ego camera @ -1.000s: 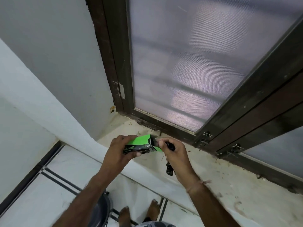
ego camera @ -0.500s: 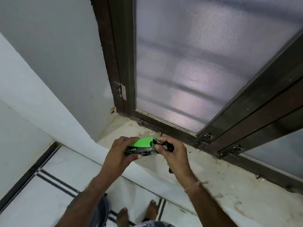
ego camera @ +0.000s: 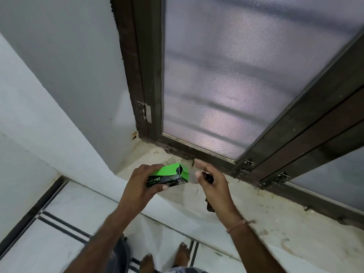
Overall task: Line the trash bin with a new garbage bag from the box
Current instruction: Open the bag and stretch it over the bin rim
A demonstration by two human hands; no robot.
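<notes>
The left hand (ego camera: pixel 141 184) has its grip wrapped around a small green and black cardboard box of garbage bags (ego camera: pixel 168 177), thumb along the lower edge and fingers over the top, holding it in the air above the edge of a stained pale stone window sill (ego camera: pixel 275 219). The box's right end flap is open and faces the right hand (ego camera: pixel 211 183), which sits just beside that end without touching it. The right hand's fingers are spread and blurred, while a piece of black plastic garbage bag (ego camera: pixel 208 177) is pinched against the palm by the thumb, and more dark plastic hangs below the wrist. Behind the hands stands a dark wooden window frame (ego camera: pixel 149 75) with mesh screen. Bare feet show on the white tiled floor (ego camera: pixel 59 223) below.
</notes>
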